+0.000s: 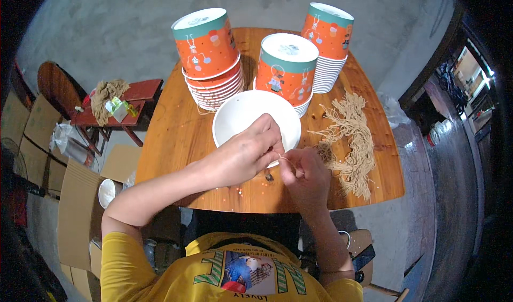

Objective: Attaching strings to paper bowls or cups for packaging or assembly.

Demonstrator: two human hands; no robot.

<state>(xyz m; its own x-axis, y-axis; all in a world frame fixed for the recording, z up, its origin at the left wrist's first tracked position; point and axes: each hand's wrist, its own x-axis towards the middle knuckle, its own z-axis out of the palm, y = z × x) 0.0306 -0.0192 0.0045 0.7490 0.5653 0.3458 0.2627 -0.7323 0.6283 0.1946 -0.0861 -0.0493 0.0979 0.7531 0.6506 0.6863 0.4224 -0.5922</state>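
Over the near rim of a white-lined paper bucket [231, 115], my left hand [251, 147] and my right hand [310, 176] meet with their fingertips pinched. A thin pale string [281, 157] shows between them, and both hands are closed on it. The bucket's open mouth faces up toward me; its near rim is partly covered by my fingers. Just right of my right hand lies a loose bundle of tan strings [352, 147], its frayed ends spread on the wooden table [256, 198].
Upside-down stacks of orange-and-green paper buckets stand on the table: a left stack [206, 51], a middle stack [286, 72] and a right stack [328, 35]. A red bench [144, 91] holds more tan string [107, 102]. Cardboard [77, 211] and a white cup [108, 192] are at left.
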